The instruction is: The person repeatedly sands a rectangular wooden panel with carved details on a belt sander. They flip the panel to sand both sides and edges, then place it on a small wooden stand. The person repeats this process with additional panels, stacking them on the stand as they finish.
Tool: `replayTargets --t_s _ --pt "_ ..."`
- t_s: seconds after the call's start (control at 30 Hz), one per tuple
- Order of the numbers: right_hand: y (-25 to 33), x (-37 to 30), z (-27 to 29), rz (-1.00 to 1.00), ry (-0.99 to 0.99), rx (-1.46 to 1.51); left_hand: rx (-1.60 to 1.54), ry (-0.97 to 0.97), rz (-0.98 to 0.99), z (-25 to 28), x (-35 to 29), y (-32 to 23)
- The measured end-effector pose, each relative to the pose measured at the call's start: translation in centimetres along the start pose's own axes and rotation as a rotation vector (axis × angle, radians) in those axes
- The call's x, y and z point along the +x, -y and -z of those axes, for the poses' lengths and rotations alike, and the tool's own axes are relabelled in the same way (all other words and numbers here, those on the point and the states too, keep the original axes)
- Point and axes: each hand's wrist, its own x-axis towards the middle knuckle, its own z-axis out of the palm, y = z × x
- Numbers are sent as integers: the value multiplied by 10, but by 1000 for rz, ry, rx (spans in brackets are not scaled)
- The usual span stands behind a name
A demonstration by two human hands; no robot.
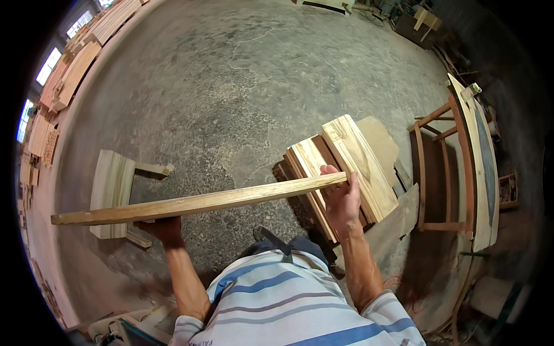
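Nearby, plank stack (360, 167) (below board (199, 202)), workbench (485, 167)

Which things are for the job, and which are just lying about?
In use:
- long wooden board, held up
- left hand, under it
- right hand, gripping its right end
- probably the grooved boards below

Seemingly just lying about:
- brown wooden stand
- distant lumber piles

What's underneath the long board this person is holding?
Under the long board, the left hand shows near its left end; pale wooden mouldings and concrete floor lie lower. The board covers part of that hand and a strip of the mouldings.
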Motion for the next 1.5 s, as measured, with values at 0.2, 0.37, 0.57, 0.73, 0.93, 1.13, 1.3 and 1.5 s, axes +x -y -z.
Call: replayTargets --t_s 0.2,0.37,0.57,0.73,0.93,1.13,1.3,1.5 --pt "-16 7 -36 23 123 -117 -84 -141 -118 16 -5 -21" --pt "-44 22 -38 25 196 -261 -149 -51 -170 66 -6 -50" --pt "-57 51 -14 -82 78 -249 -71 -424 -310 -6 -40 -27" --pt "-73 94 -31 -346 153 -309 -31 -250 -411 29 -70 -34" --pt "-105 165 -64 -584 304 -347 -19 -156 -588 14 -102 -27" --pt "-151 214 -87 -771 356 -460 175 -126 -708 -11 -151 -8" --pt "-189 244 -95 -897 487 -500 267 -421 -603 -2 -217 23" --pt "-221 236 -146 -791 458 -663 296 -427 -617 13 -252 47"
